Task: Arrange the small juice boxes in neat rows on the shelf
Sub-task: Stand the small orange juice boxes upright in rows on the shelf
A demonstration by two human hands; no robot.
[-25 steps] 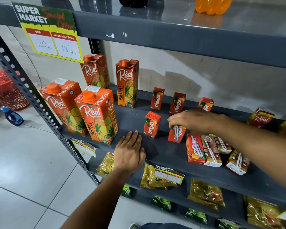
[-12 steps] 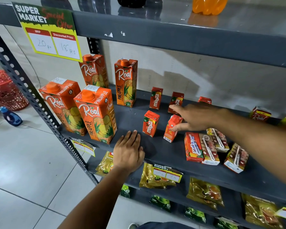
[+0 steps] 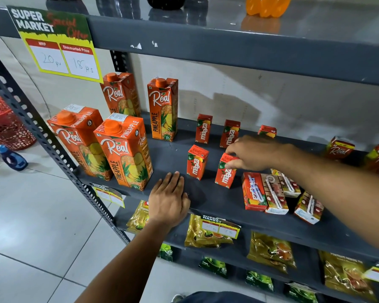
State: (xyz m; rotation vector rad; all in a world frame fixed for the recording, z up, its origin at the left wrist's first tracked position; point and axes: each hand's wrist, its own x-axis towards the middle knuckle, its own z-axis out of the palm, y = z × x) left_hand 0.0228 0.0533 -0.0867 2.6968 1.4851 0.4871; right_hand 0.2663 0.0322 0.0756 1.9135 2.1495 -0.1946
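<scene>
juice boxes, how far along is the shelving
About halfway. Done: three Maaza boxes upright in the back row and one in front. In hand: the right hand is setting a second front box upright. Left: about five boxes lying flat. The left hand rests on the shelf.

The shelf (image 3: 217,200) is showing dark grey. The small juice boxes (image 3: 197,162) are showing red with white lettering and yellow mango prints. The tall cartons (image 3: 124,149) are glowing orange with yellow pineapple pictures and white script. The price sign (image 3: 57,40) is showing yellow, green and red. The basket (image 3: 4,123) is showing red lattice.
</scene>
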